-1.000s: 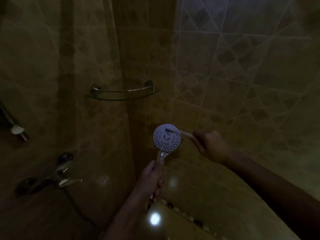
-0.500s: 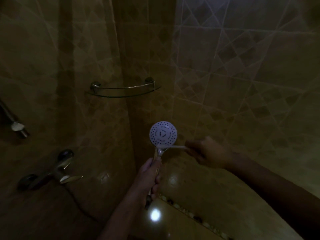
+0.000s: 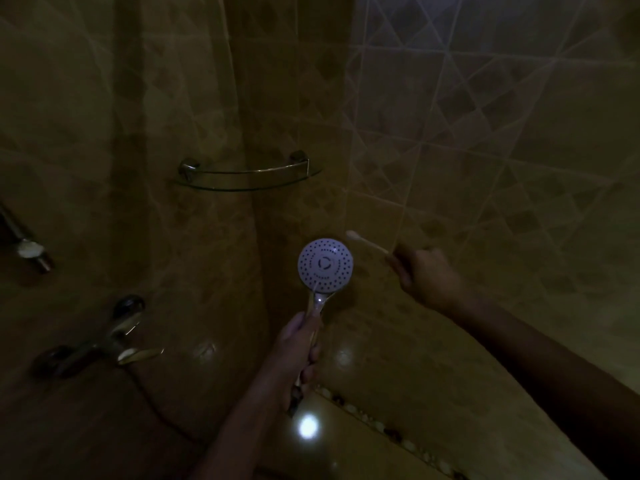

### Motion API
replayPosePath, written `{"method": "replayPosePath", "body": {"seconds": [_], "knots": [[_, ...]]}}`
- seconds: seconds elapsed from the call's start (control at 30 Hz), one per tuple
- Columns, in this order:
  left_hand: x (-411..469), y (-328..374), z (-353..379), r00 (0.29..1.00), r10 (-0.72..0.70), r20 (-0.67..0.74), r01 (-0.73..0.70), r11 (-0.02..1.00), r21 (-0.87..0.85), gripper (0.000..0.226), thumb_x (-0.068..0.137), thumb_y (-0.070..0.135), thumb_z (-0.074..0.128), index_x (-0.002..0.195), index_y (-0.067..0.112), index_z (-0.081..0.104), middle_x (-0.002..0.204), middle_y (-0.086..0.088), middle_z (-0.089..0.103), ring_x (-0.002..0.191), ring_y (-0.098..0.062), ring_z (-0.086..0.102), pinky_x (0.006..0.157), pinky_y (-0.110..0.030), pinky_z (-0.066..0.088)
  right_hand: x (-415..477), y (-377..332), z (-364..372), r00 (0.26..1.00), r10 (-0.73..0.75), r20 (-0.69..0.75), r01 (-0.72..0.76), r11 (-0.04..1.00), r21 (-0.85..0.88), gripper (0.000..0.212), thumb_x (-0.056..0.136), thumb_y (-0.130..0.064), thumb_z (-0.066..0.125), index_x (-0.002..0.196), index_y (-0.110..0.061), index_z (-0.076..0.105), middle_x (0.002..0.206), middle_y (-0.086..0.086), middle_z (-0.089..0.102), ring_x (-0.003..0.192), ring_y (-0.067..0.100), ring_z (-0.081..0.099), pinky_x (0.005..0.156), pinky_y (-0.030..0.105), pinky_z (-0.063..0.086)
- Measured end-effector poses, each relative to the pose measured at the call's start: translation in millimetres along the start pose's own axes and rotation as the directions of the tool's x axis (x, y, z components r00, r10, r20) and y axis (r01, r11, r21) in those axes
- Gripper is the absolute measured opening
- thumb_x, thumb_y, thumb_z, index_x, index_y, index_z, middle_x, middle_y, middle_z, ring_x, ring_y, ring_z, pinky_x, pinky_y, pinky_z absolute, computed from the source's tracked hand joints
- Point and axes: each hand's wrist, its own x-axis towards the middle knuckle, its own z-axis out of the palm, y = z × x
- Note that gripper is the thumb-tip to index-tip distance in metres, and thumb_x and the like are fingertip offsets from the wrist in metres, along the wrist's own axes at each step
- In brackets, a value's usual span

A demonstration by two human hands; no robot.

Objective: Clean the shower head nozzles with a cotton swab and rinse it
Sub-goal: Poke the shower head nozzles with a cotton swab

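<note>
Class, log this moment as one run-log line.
left hand: grips shower head handle | right hand: holds cotton swab | swab off nozzles | water: none seen

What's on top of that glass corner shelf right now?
Nothing visible lies on the glass corner shelf; only its metal rail runs along the front. The dim light could hide something small or clear.

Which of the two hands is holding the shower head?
The left hand, wrapped around the handle below the shower head. The right hand holds only the cotton swab, off to the side and clear of the nozzles.
</note>
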Motion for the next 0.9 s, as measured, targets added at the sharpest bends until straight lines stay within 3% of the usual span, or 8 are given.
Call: {"method": "replayPosePath", "body": {"seconds": [0.07,0.2,0.37,0.5,0.63,0.7,0.8,0.9], "knots": [[-0.9,0.1,-1.8,1.0,0.007,-0.001,-0.007,1.0,0.015,0.024,0.097,0.047,0.048,0.095,0.023,0.054,0.055,0.002,0.04,0.031,-0.008,0.029,0.036,-0.01,0.024,-0.9,-1.9,-1.4,0.998,-0.032,-0.053,0.035,0.997,0.069,0.024,0.1,-0.023,0.054,0.085,-0.009,0.065,0.067,0.0,0.065,0.055,0.013,0.06,0.053,0.032,0.05],[1.5,1.3,-2.7,1.0,0.011,0.011,-0.011,0.999,0.041,0.027,0.096,0.05,0.049,0.095,0.024,0.056,0.055,0.004,0.042,0.033,-0.009,0.03,0.038,-0.013,0.021,-19.0,-23.4,0.8,0.923,-0.337,0.188,0.298,0.932,0.208,0.017,0.099,-0.021,0.056,0.084,-0.019,0.061,0.062,-0.012,0.052,0.049,0.002,0.05,0.048,0.013,0.038],[3.0,-2.6,-3.0,1.0,-0.008,0.016,0.008,1.0,-0.005,0.027,0.094,0.051,0.051,0.097,0.025,0.055,0.053,0.005,0.042,0.031,-0.008,0.029,0.04,-0.012,0.021,-5.0,-10.0,5.3,0.988,-0.061,-0.144,0.072,0.995,0.073,0.027,0.098,-0.027,0.054,0.08,-0.01,0.063,0.057,0.0,0.059,0.043,0.017,0.055,0.045,0.025,0.036],[2.9,-0.9,-2.5,1.0,-0.005,0.018,0.005,1.0,-0.011,0.024,0.096,0.048,0.049,0.099,0.024,0.054,0.053,0.003,0.04,0.029,-0.007,0.028,0.036,-0.009,0.024,-24.8,-22.9,1.6,0.928,-0.341,0.149,0.302,0.924,0.236,0.017,0.099,-0.021,0.056,0.084,-0.017,0.062,0.062,-0.015,0.048,0.047,0.001,0.048,0.046,0.01,0.036],[4.4,0.8,-1.3,1.0,-0.012,0.018,0.013,1.0,-0.028,0.024,0.096,0.047,0.05,0.097,0.024,0.054,0.052,0.004,0.04,0.029,-0.007,0.028,0.036,-0.009,0.026,-10.5,-8.9,1.1,0.996,-0.059,-0.064,0.065,0.993,0.093,0.033,0.099,-0.037,0.044,0.083,-0.015,0.062,0.059,-0.007,0.056,0.043,0.006,0.05,0.043,0.02,0.039],[5.6,0.9,-2.0,1.0,-0.013,0.021,0.014,0.999,-0.051,0.026,0.094,0.049,0.051,0.097,0.024,0.054,0.052,0.004,0.04,0.029,-0.007,0.028,0.036,-0.009,0.026,-13.2,-10.4,-2.3,0.992,-0.105,-0.073,0.116,0.979,0.166,0.025,0.101,-0.03,0.049,0.08,-0.019,0.058,0.058,-0.01,0.054,0.044,0.003,0.051,0.045,0.019,0.04],[4.3,3.7,-0.3,0.999,-0.015,0.045,0.018,0.998,-0.067,0.026,0.093,0.05,0.053,0.097,0.024,0.054,0.053,0.004,0.04,0.029,-0.007,0.029,0.035,-0.009,0.026,-27.9,-24.3,-2.0,0.934,-0.327,0.147,0.284,0.925,0.252,0.023,0.1,-0.019,0.057,0.084,-0.035,0.05,0.058,-0.021,0.042,0.048,-0.007,0.048,0.05,0.004,0.032],[3.8,7.3,2.3,0.998,-0.01,0.064,0.016,0.996,-0.092,0.027,0.094,0.049,0.052,0.098,0.023,0.051,0.054,0.002,0.038,0.028,-0.007,0.028,0.033,-0.009,0.027,-25.2,-18.7,2.9,0.975,-0.215,0.052,0.208,0.971,0.115,0.02,0.1,-0.026,0.055,0.08,-0.026,0.057,0.057,-0.019,0.041,0.041,-0.003,0.039,0.043,0.006,0.031]]}}
